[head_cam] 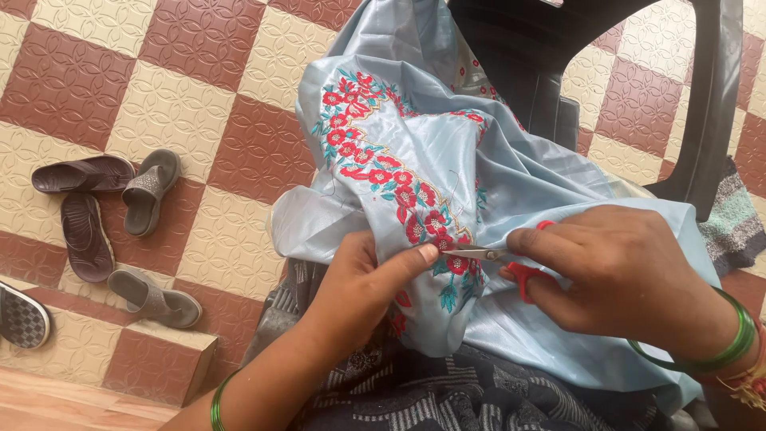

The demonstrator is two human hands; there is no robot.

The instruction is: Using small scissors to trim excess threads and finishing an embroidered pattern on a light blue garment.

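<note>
A light blue satin cloth (447, 160) with red and teal floral embroidery (375, 160) lies across my lap. My left hand (363, 279) pinches the cloth at the embroidered edge, index finger stretched toward the flowers. My right hand (614, 271) grips small red-handled scissors (499, 257), whose metal blades point left and touch the embroidery just beside my left fingertip. Green bangles circle both wrists.
A dark plastic chair (702, 104) stands at the upper right with the cloth draped over it. Several sandals and slippers (112, 215) lie on the red and cream checkered floor at left. A striped mat (738, 219) shows at the right edge. A step edge runs along the bottom left.
</note>
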